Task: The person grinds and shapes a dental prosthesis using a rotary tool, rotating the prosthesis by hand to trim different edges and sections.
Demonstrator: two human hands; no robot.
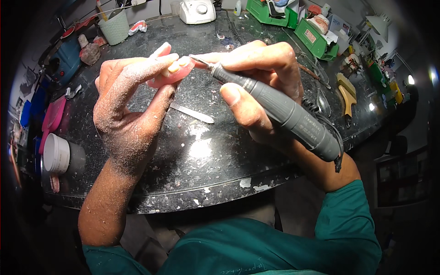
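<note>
— While both forearms rise from six o'clock, how does the left hand sit?

— Palm turned away, back dusted with white powder, fingers stretched toward one o'clock. Its fingertips pinch a pink denture with pale teeth, held above the dark stone benchtop.

— And the right hand?

— It comes in from four o'clock, green sleeve at the wrist, wrapped around a grey rotary handpiece like a pen, thumb pressed on the barrel. The tool's thin tip meets the denture's right edge.

— What lies beyond?

— A flat metal blade rests on the bench just below the hands. At nine o'clock stands a white round tub; at eleven, a pale mesh basket; at twelve, a white machine; toward two o'clock, green trays.
</note>
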